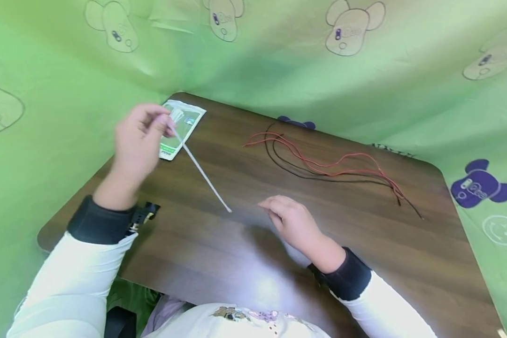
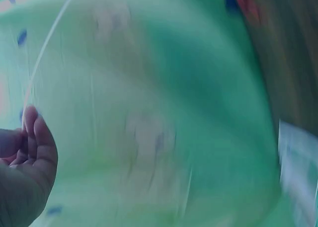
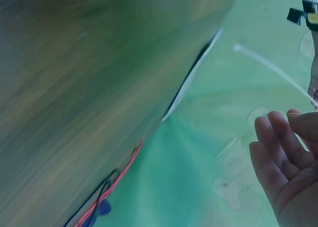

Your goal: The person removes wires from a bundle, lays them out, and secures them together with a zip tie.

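Note:
A thin white cable tie (image 1: 203,172) hangs slanting down to the right over the table. My left hand (image 1: 137,136) pinches its upper end between thumb and fingers. In the left wrist view the cable tie (image 2: 47,43) rises as a pale, slightly bent strip from the fingertips. My right hand (image 1: 293,220) hovers above the table, right of the tie's lower end and apart from it in the head view. Its fingers are loosely bent with nothing in them. The right wrist view has the right hand (image 3: 288,162) near the blurred cable tie (image 3: 273,67).
Behind the left hand lies a green and white plastic packet (image 1: 190,126) with white strips inside. Several red and black wires (image 1: 321,165) lie loosely across the back right of the brown table (image 1: 186,253). A printed green curtain (image 1: 253,61) surrounds the table's far and side edges.

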Motion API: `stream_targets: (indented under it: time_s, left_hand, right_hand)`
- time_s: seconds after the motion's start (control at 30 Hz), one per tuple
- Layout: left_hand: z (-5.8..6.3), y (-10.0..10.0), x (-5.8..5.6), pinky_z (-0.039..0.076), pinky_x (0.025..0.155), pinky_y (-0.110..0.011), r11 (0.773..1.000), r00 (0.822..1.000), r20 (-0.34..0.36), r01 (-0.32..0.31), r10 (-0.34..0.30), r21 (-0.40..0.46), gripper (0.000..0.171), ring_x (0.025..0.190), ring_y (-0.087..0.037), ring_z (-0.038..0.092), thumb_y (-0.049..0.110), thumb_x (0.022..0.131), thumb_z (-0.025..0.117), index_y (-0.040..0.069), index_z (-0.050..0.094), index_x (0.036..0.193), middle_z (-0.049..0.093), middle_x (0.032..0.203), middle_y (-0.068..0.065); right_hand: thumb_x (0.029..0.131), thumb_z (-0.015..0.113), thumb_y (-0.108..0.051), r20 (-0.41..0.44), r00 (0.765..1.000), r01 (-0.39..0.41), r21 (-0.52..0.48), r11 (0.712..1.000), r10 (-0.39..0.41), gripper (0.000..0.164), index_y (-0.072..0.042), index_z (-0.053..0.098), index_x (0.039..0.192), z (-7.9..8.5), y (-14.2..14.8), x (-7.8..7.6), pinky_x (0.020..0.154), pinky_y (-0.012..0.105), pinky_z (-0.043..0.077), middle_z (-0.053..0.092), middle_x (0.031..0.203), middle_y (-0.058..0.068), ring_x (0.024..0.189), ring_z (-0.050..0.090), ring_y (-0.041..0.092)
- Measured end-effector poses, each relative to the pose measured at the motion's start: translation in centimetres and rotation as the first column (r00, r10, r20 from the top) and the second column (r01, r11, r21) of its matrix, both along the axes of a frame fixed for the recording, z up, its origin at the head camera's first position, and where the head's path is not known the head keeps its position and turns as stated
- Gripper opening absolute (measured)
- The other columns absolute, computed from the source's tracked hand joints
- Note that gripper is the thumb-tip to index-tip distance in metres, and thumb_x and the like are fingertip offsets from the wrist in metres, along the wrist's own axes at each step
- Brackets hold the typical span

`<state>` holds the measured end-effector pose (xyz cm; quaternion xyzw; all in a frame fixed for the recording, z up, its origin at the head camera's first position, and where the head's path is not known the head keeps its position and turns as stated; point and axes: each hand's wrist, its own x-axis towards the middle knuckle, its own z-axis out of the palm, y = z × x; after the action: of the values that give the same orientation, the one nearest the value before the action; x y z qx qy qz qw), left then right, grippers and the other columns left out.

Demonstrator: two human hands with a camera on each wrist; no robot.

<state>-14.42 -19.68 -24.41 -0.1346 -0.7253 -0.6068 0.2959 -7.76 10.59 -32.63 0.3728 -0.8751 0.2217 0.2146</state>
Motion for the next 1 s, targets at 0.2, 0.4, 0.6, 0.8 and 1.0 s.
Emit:
stream_targets:
  time_s: [0.2, 0.4, 0.6, 0.8, 1.0]
  left_hand:
    - [-2.1, 5.3, -0.6, 0.054, 0.066, -0.022, 0.924, 0.905, 0.198, 0.352, -0.377, 0.152, 0.011, 0.065, -0.008, 0.062, -0.007, 0.093, 0.054, 0.002, 0.060, 0.095, 0.065, 0.072, 0.005]
    - [-2.9, 7.9, -0.8, 0.054, 0.064, -0.023, 0.890, 0.838, 0.299, 0.432, -0.457, 0.148, 0.009, 0.062, -0.008, 0.062, -0.006, 0.094, 0.054, -0.009, 0.057, 0.101, 0.065, 0.073, -0.002]
    - [-2.7, 10.4, -1.4, 0.054, 0.063, -0.024, 0.864, 0.804, 0.322, 0.492, -0.500, 0.112, 0.008, 0.061, -0.009, 0.062, -0.004, 0.094, 0.054, -0.008, 0.058, 0.100, 0.065, 0.077, -0.015]
    - [-3.3, 13.5, -2.6, 0.054, 0.062, -0.025, 0.850, 0.771, 0.383, 0.521, -0.509, 0.082, 0.011, 0.060, -0.010, 0.062, -0.002, 0.095, 0.052, -0.007, 0.059, 0.102, 0.064, 0.080, -0.020]
    - [-5.1, 15.6, -3.1, 0.055, 0.065, -0.028, 0.827, 0.717, 0.507, 0.562, -0.479, -0.013, 0.014, 0.063, -0.011, 0.061, 0.000, 0.094, 0.051, -0.006, 0.059, 0.104, 0.065, 0.079, -0.013]
  right_hand:
    - [0.080, 0.075, -0.002, -0.038, 0.997, 0.057, -0.077, 0.995, -0.060, 0.025, -0.004, 0.072, 0.104, 0.5, 0.2, 0.0, 0.082, 0.035, 0.054, 0.072, 0.095, 0.007, 0.090, 0.068, 0.021]
    - [0.079, 0.076, -0.004, -0.068, 0.998, 0.013, -0.100, 0.995, -0.019, 0.040, -0.004, 0.066, 0.118, 1.0, -0.7, -0.3, 0.074, 0.032, 0.053, 0.071, 0.098, 0.007, 0.084, 0.065, 0.019]
    - [0.078, 0.077, -0.005, -0.158, 0.985, -0.066, -0.015, 0.998, 0.063, 0.041, -0.011, 0.068, 0.118, 0.7, 0.0, 0.0, 0.077, 0.031, 0.054, 0.069, 0.099, 0.005, 0.090, 0.066, 0.019]
    - [0.084, 0.072, -0.014, -0.282, 0.957, -0.071, 0.013, 0.997, 0.071, 0.022, -0.013, 0.073, 0.107, 0.2, 2.0, 0.6, 0.074, 0.030, 0.054, 0.068, 0.096, 0.004, 0.084, 0.066, 0.019]
    - [0.096, 0.058, -0.022, -0.337, 0.940, 0.016, -0.104, 0.994, -0.051, 0.024, -0.006, 0.071, 0.108, -0.1, 4.0, 1.2, 0.073, 0.031, 0.054, 0.070, 0.093, 0.004, 0.085, 0.067, 0.019]
